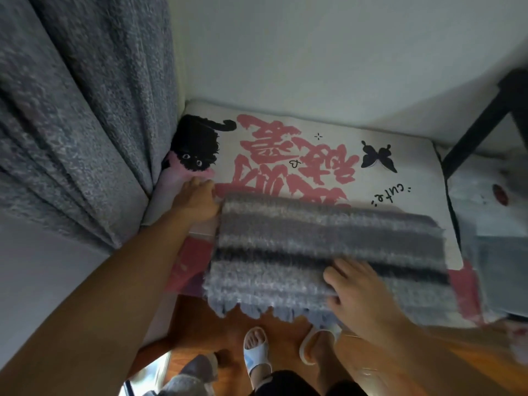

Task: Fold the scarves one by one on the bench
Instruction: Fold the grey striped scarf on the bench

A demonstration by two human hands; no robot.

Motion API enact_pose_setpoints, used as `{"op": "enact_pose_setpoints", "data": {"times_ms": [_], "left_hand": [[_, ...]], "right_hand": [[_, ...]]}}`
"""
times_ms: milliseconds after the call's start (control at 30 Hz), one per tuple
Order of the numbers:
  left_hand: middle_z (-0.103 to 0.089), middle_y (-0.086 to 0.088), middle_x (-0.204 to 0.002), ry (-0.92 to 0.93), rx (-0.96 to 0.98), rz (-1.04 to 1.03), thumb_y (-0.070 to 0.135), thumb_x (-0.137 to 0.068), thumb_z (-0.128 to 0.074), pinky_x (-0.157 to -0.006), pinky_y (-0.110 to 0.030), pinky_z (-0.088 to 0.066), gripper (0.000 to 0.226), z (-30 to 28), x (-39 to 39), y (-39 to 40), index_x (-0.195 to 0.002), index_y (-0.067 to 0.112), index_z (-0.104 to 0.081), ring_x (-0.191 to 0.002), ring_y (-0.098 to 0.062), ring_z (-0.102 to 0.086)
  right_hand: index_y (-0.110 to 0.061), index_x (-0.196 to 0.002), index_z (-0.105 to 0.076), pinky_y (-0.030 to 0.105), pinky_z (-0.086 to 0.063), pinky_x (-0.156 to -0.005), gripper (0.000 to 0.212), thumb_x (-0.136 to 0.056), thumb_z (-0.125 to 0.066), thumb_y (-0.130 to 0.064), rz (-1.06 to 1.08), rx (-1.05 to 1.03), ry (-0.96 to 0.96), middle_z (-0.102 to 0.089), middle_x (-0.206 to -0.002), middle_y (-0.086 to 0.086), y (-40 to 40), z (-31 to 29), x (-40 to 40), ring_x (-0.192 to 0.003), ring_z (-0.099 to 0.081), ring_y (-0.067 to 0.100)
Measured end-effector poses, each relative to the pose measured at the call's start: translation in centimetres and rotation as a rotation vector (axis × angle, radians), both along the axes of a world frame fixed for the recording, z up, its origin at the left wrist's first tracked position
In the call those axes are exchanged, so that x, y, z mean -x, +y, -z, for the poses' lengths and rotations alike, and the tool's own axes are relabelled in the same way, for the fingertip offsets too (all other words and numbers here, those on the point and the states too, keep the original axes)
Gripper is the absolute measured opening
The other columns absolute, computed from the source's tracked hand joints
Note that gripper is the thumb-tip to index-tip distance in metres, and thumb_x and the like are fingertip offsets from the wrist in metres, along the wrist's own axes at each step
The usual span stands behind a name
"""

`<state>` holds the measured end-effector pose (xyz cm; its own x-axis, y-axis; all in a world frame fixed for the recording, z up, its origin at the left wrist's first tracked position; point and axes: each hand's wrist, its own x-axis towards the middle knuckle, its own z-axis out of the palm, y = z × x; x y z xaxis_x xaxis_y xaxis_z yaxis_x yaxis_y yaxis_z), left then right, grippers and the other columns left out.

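A fuzzy grey striped scarf (328, 244) lies folded across the bench cushion (285, 138), its fringed end hanging over the front edge. My left hand (197, 198) is at the scarf's far left corner, and its fingers curl at that edge beside a pink cloth (174, 178). My right hand (357, 290) lies flat on the near part of the scarf with spread fingers pressing down. A red-pink scarf (188, 261) shows from under the grey one at left and right.
The cushion is white with pink characters, a black cat and a butterfly print. A grey curtain (85, 124) hangs at the left, a white wall behind. A dark frame (485, 118) and a white surface stand at the right. My slippered feet (257, 352) are on the wooden floor.
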<state>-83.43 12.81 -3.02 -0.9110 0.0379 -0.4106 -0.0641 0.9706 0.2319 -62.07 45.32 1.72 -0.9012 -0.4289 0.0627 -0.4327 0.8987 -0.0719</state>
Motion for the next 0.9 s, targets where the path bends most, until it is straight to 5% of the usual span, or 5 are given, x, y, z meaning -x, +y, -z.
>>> {"op": "enact_pose_setpoints", "data": {"times_ms": [333,500,667,767,900], "left_hand": [[-0.05,-0.02,-0.136,-0.095,-0.142,-0.15,0.027,-0.101,-0.045,-0.092,-0.037,-0.043,0.025,-0.9,-0.6,0.5,-0.115,0.01,-0.058,-0.112,-0.032,-0.05],[-0.044,-0.021,-0.148,-0.071,-0.377,-0.565,0.065,-0.099,-0.038,-0.109,-0.045,-0.039,0.073,-4.2,-6.0,3.5,-0.144,0.008,-0.047,-0.132,-0.038,-0.044],[-0.008,-0.007,-0.165,0.255,-0.121,0.193,0.061,-0.096,-0.05,-0.121,-0.053,-0.016,0.078,-4.6,-17.9,9.7,-0.159,0.033,-0.014,-0.152,-0.034,-0.008],[-0.001,-0.005,-0.169,0.194,-0.093,0.615,0.06,-0.096,-0.05,-0.125,-0.049,0.001,0.083,-2.7,-21.6,15.1,-0.161,0.033,-0.006,-0.155,-0.029,0.007],[0.004,-0.005,-0.17,0.239,-0.05,0.761,0.047,-0.1,-0.054,-0.118,-0.044,0.016,0.085,-1.3,-21.6,20.4,-0.161,0.031,0.002,-0.155,-0.027,0.014]], "right_hand": [[-0.019,-0.099,-0.067,0.041,-0.052,-0.091,0.026,-0.077,-0.076,-0.03,0.008,-0.088,-0.144,-0.052,-0.118,0.004,-0.3,3.7,-0.6,-0.109,-0.051,0.025],[-0.021,-0.114,-0.061,0.046,-0.046,-0.103,0.029,-0.088,-0.066,-0.034,-0.035,-0.109,-0.217,-0.048,-0.136,0.006,-0.4,3.9,-0.9,-0.124,-0.045,0.028],[-0.022,-0.126,-0.061,0.035,-0.03,-0.116,0.035,-0.095,-0.055,-0.038,0.026,0.243,-0.322,-0.043,-0.148,-0.002,2.4,1.5,-1.9,-0.138,-0.035,0.019],[-0.019,-0.116,-0.063,0.029,-0.044,-0.1,0.021,-0.095,-0.06,-0.021,0.614,0.59,-0.117,-0.051,-0.126,-0.005,7.9,-0.4,-3.3,-0.118,-0.05,0.014],[-0.009,-0.094,-0.06,0.053,-0.052,-0.074,0.004,-0.093,-0.056,-0.011,1.341,0.753,-0.161,-0.063,-0.097,0.015,14.5,0.0,-6.7,-0.086,-0.061,0.037]]}}
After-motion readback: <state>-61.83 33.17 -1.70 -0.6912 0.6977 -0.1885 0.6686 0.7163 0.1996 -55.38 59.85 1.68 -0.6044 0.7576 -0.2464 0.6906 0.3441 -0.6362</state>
